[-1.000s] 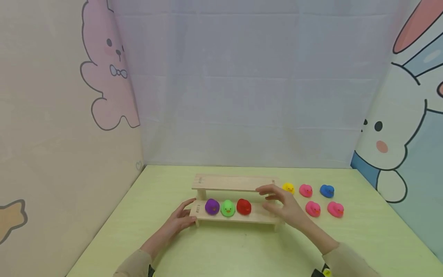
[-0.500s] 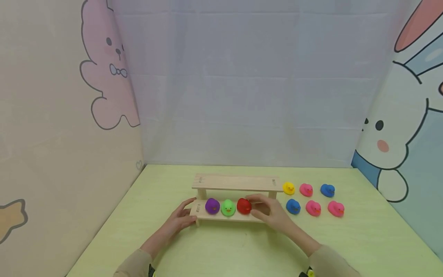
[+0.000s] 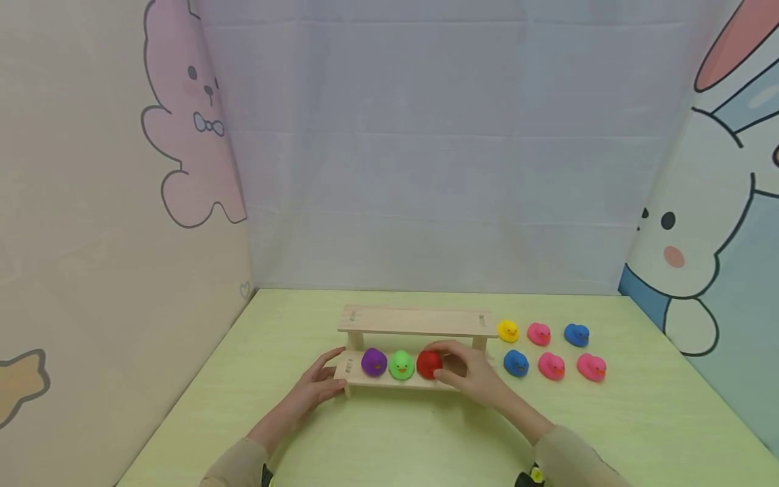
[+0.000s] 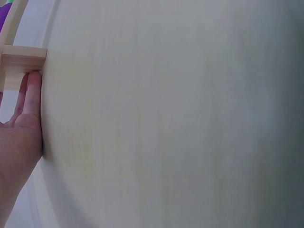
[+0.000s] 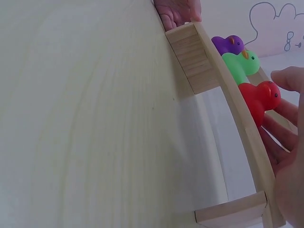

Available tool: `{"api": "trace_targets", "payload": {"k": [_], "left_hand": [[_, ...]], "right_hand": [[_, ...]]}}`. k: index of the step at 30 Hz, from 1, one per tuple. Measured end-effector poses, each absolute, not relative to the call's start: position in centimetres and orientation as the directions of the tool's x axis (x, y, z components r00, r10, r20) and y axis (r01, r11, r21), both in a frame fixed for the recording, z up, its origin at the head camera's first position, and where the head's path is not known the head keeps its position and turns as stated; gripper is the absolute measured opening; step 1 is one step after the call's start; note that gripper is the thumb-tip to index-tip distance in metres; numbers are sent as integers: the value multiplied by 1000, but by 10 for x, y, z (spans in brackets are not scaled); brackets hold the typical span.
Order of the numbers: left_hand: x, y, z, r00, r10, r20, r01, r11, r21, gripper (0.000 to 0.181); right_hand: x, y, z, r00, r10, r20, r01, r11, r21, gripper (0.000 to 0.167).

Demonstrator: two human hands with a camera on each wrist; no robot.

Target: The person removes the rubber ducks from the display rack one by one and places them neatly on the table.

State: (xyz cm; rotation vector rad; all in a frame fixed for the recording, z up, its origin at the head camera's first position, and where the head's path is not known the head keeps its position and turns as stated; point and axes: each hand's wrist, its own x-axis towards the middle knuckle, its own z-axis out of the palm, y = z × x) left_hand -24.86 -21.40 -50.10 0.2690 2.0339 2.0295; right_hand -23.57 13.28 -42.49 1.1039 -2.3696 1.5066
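A two-tier wooden shelf (image 3: pixel 420 320) stands on the table. On its lower board sit a purple rubber duck (image 3: pixel 374 362), a green rubber duck (image 3: pixel 401 365) and a red rubber duck (image 3: pixel 429 364), left to right. My right hand (image 3: pixel 475 374) holds the red duck at its right side, thumb in front and fingers behind; the right wrist view shows the fingers (image 5: pixel 280 128) round the back of this duck. With my left hand (image 3: pixel 319 382) I grip the left end of the lower board. In the left wrist view its fingers (image 4: pixel 32 92) reach the shelf's leg (image 4: pixel 23 57).
Right of the shelf, several more rubber ducks stand in two loose rows: a yellow duck (image 3: pixel 508 331), blue ducks (image 3: pixel 516 364) and pink ducks (image 3: pixel 550 366). Cloth walls with cartoon animals enclose the pale yellow-green table (image 3: pixel 389 439) at the back and sides.
My right hand has moved left from the shelf's right end to the red duck and now holds it, uncovering a blue duck. My left hand has stayed at the shelf's left end.
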Motion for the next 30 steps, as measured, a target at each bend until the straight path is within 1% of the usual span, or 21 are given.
{"api": "trace_targets", "payload": {"k": [4,9,15,19,22,30], "left_hand": [[-248,-213,-500,-951,306,-49,-48,13,999,70],[-247,-212,-498,-951,308,-44,-44,5,999,70],[-248,-212,-499,-952,302,-49,-55,-13,998,70],[-249,-213,-499,-956,288,-52,-60,-21,998,70],[-249,-214,-499,-958,281,-50,-61,-28,998,70],[-249,-211,-498,-954,293,-55,-60,-8,998,71]], "right_hand": [[-236,133,-428,-705,-501,503,-674,251,-694,34],[-244,136,-444,-692,-499,522,-682,215,-699,38],[-257,140,-463,-739,-481,472,-629,241,-739,38],[-259,143,-463,-762,-483,431,-576,204,-791,37],[-260,143,-462,-769,-492,409,-550,182,-815,38],[-259,146,-460,-798,-479,367,-509,209,-835,38]]}}
